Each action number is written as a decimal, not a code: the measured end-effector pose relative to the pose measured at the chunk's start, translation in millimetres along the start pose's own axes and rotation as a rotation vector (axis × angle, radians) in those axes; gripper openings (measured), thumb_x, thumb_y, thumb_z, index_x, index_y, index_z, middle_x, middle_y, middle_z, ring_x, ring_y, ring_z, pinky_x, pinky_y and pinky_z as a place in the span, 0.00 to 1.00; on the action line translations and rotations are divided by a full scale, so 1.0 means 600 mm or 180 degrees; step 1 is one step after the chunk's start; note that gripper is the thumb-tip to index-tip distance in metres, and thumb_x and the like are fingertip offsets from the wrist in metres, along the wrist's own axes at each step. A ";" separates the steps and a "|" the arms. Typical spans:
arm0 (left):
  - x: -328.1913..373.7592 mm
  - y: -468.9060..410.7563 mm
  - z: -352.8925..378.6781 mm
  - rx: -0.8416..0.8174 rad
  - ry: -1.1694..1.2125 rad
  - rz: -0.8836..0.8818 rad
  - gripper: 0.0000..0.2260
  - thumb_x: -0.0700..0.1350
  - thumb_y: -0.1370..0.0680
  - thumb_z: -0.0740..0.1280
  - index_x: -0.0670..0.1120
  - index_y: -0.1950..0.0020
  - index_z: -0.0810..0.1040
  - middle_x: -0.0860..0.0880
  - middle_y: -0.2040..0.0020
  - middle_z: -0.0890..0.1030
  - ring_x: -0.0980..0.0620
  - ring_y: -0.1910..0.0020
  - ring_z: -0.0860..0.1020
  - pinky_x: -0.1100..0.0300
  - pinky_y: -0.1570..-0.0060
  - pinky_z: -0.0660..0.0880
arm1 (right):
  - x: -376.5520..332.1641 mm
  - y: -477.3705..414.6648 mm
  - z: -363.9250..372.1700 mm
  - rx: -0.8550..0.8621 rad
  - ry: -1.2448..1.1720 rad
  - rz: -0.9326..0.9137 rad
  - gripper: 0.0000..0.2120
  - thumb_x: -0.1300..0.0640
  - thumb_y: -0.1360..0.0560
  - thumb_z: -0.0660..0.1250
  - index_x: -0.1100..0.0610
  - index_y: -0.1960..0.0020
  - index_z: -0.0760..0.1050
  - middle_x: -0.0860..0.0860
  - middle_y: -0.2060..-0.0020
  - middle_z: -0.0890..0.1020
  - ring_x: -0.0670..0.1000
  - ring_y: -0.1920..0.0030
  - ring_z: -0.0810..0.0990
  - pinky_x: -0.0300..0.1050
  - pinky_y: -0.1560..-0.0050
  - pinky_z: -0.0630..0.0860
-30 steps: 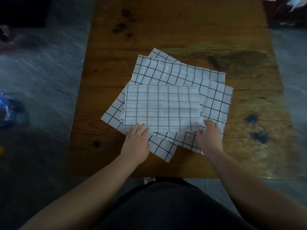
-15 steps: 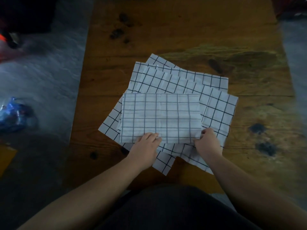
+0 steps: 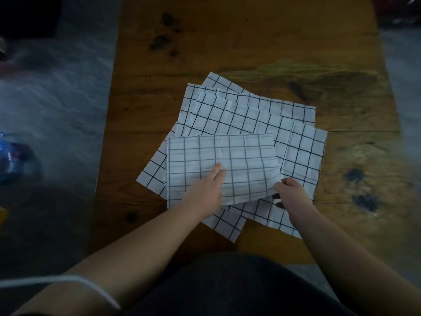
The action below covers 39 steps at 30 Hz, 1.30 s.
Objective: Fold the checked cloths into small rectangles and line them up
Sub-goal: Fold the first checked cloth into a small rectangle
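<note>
One folded cloth (image 3: 227, 160) lies on top of a pile of open cloths (image 3: 239, 112), and all of them sit on the brown table (image 3: 250, 42). The open cloths stick out from under the folded cloth on every side. The picture is dark and a bit smeared, so I cannot count how many there are.

The folded cloth is a long shape, and its long way runs from left to right. Both hands are at the edge of the folded cloth nearest the person.

The left hand (image 3: 206, 190) lies flat on the folded cloth, close to its middle. Its fingers are straight and press the cloth down. It is not grabbing anything.

The right hand (image 3: 290, 192) is at the right end of the folded cloth, at the corner nearest the person. Its fingers are curled and pinch that corner, and the corner looks lifted a little off the pile.

I think the next fold goes across the long way. The right end would swing over to the left end, and the flat left hand marks where the bend should be. The right hand is the closer one to that end, so it is the one to carry it. This cloth is not yet a small rectangle, and no cloths are lined up.
</note>
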<state>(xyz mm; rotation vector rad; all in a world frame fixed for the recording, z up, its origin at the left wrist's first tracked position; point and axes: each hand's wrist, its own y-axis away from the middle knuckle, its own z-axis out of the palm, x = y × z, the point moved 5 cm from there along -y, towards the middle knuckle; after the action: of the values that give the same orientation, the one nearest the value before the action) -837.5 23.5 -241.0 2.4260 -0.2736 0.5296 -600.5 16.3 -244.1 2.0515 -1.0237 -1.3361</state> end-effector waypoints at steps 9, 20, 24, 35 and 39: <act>-0.012 -0.024 -0.001 -0.0405 -0.0258 -0.0013 0.34 0.46 0.16 0.61 0.47 0.16 0.45 0.53 0.17 0.39 0.45 0.23 0.64 0.48 0.28 0.68 | -0.033 0.063 0.018 0.0059 -0.0449 -0.0365 0.06 0.58 0.20 0.63 0.54 0.43 0.76 0.51 0.51 0.77 0.52 0.51 0.81 0.57 0.42 0.79; -0.055 -0.009 -0.010 -0.0183 -0.0184 0.0228 0.31 0.45 0.17 0.60 0.48 0.17 0.50 0.50 0.16 0.45 0.44 0.21 0.59 0.47 0.25 0.63 | -0.062 0.152 0.050 0.0060 -0.0536 -0.1220 0.07 0.62 0.18 0.62 0.53 0.53 0.72 0.43 0.64 0.72 0.40 0.67 0.69 0.39 0.59 0.69; -0.079 0.023 -0.022 -0.0165 -0.0120 0.0121 0.32 0.44 0.17 0.60 0.51 0.16 0.49 0.54 0.16 0.43 0.45 0.21 0.58 0.46 0.26 0.65 | -0.085 0.190 0.102 -0.0187 -0.0205 -0.1571 0.09 0.62 0.17 0.62 0.52 0.40 0.75 0.40 0.46 0.79 0.40 0.51 0.77 0.34 0.48 0.76; -0.208 0.141 -0.079 0.0479 -0.0144 -0.0094 0.28 0.45 0.18 0.62 0.49 0.19 0.56 0.47 0.17 0.54 0.44 0.22 0.58 0.46 0.26 0.64 | -0.096 0.218 0.283 -0.0960 0.1850 -0.2507 0.18 0.47 0.19 0.65 0.45 0.30 0.68 0.44 0.22 0.64 0.45 0.23 0.61 0.46 0.24 0.61; -0.239 0.168 -0.083 0.0601 -0.0055 -0.0289 0.27 0.45 0.17 0.59 0.50 0.19 0.55 0.48 0.18 0.55 0.46 0.20 0.55 0.47 0.24 0.59 | -0.068 0.167 0.299 -0.0722 0.2627 -0.2348 0.26 0.47 0.16 0.60 0.51 0.20 0.60 0.48 0.20 0.60 0.49 0.20 0.55 0.48 0.21 0.56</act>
<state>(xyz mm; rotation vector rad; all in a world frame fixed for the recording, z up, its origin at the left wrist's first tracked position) -1013.6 -14.4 -213.2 2.6123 -0.1246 0.5142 -807.0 -11.1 -221.6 2.5175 0.2520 -0.6610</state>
